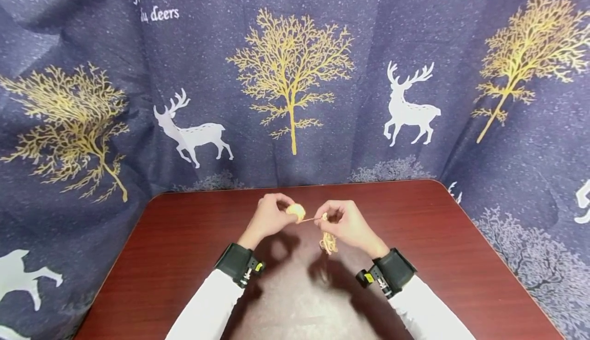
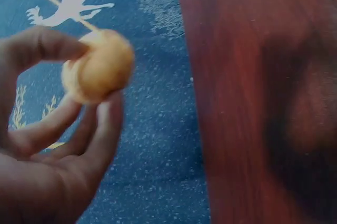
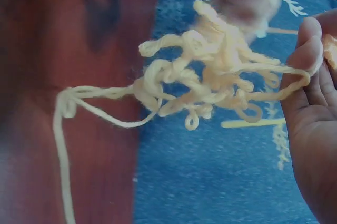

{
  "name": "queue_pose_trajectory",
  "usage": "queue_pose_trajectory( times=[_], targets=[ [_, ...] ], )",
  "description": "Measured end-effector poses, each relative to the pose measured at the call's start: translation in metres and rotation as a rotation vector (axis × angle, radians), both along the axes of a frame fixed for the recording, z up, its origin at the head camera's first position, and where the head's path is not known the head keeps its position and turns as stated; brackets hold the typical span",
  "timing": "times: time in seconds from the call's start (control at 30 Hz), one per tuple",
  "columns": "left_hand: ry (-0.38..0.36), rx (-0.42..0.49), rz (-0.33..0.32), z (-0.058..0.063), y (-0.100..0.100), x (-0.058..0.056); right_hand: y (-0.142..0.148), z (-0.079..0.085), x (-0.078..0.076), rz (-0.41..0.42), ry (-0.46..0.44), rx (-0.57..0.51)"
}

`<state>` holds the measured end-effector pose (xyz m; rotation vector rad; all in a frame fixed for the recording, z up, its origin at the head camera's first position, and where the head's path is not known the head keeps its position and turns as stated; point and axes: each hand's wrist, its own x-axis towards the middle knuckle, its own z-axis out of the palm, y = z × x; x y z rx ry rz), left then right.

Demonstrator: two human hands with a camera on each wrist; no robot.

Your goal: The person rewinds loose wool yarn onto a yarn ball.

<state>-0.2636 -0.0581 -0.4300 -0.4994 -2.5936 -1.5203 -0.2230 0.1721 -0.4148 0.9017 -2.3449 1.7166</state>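
A small ball of cream-yellow yarn [image 1: 295, 211] is pinched between the thumb and fingers of my left hand [image 1: 272, 216], raised over the table. From the ball [image 2: 105, 68] a single strand [image 1: 308, 220] stretches across to my right hand [image 1: 350, 226]. That hand pinches the yarn at its fingertips, and a loose tangle of yarn [image 1: 329, 242] dangles beneath it. Loops and knots fill the tangle [image 3: 205, 71] in the right wrist view, one loop reaching the right thumb. A longer tail [image 3: 62, 150] trails away from the tangle.
The reddish-brown wooden table [image 1: 184, 258] lies under both hands, with their shadows on it. Behind it hangs a dark blue curtain [image 1: 322, 166] printed with deer and trees. Black bands [image 1: 235, 260] with small cameras sit on both wrists.
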Motion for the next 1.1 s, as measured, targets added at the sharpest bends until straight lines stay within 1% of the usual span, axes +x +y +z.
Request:
queue_pose_trajectory(
  times=[0.07, 0.1, 0.17, 0.2, 0.3, 0.37, 0.47, 0.57, 0.63, 0.73, 0.8, 0.9, 0.93, 0.97, 1.03, 1.1],
  targets=[
    [-0.048, -0.073, -0.069, -0.003, 0.001, 0.004, 0.001, 0.01, -0.005, -0.018, 0.023, 0.008],
    [-0.068, -0.092, -0.109, -0.004, 0.002, 0.007, 0.002, 0.015, -0.009, -0.02, 0.028, 0.006],
    [-0.11, -0.088, -0.199, -0.006, 0.003, 0.011, 0.003, 0.025, -0.017, -0.032, 0.039, 0.014],
    [-0.132, -0.068, -0.244, -0.006, 0.003, 0.014, 0.003, 0.029, -0.022, -0.035, 0.039, 0.014],
    [-0.177, 0.02, -0.356, -0.004, 0.002, 0.021, 0.004, 0.04, -0.037, -0.056, 0.045, 0.028],
    [-0.2, 0.101, -0.41, -0.001, 0.002, 0.026, 0.004, 0.042, -0.048, -0.069, 0.041, 0.035],
    [-0.2, 0.213, -0.452, 0.008, 0.0, 0.033, 0.005, 0.037, -0.06, -0.098, 0.034, 0.054],
    [-0.17, 0.336, -0.473, 0.018, -0.001, 0.039, 0.003, 0.022, -0.069, -0.115, -0.001, 0.056],
    [-0.142, 0.416, -0.474, 0.025, -0.001, 0.041, 0.002, 0.01, -0.071, -0.117, -0.034, 0.058],
    [-0.087, 0.525, -0.455, 0.033, 0.0, 0.04, -0.001, -0.008, -0.07, -0.107, -0.072, 0.062],
    [-0.06, 0.599, -0.424, 0.035, 0.001, 0.036, -0.003, -0.019, -0.065, -0.091, -0.088, 0.055],
    [-0.027, 0.7, -0.349, 0.039, 0.002, 0.026, -0.007, -0.03, -0.057, -0.071, -0.082, 0.043],
    [-0.022, 0.728, -0.315, 0.039, 0.003, 0.023, -0.008, -0.032, -0.052, -0.068, -0.087, 0.043],
    [-0.017, 0.747, -0.28, 0.04, 0.003, 0.019, -0.009, -0.03, -0.046, -0.061, -0.096, 0.037],
    [-0.003, 0.758, -0.21, 0.039, 0.005, 0.01, -0.011, -0.023, -0.031, -0.051, -0.098, 0.034],
    [0.0, 0.742, -0.14, 0.036, 0.006, 0.003, -0.013, -0.013, -0.016, -0.042, -0.107, 0.031]
  ],
)
